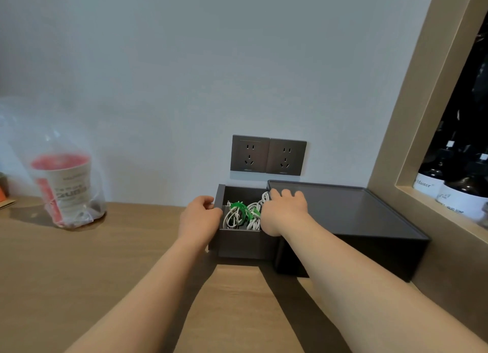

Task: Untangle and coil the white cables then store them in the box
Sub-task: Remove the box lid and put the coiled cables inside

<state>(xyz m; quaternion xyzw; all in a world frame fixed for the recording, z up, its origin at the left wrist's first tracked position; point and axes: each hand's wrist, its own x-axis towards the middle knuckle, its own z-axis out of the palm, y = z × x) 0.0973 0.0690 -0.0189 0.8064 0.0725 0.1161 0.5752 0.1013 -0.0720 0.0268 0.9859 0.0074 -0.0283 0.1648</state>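
Note:
A dark grey box (pixel 369 220) stands on the wooden counter against the wall, its drawer (pixel 240 244) slid out to the left. Inside the drawer lie coiled white cables (pixel 233 218) bound with green ties. My left hand (pixel 199 216) grips the drawer's left end panel, fingers curled over its top edge. My right hand (pixel 284 210) rests on the box's left top edge above the drawer, fingers spread flat on the lid. Part of the cables is hidden behind my right hand.
A clear plastic bag with a red-lidded paper cup (pixel 66 189) stands at the left on the counter (pixel 105 273). Two wall sockets (pixel 268 156) sit behind the box. A shelf niche with dark bottles (pixel 454 186) is at the right.

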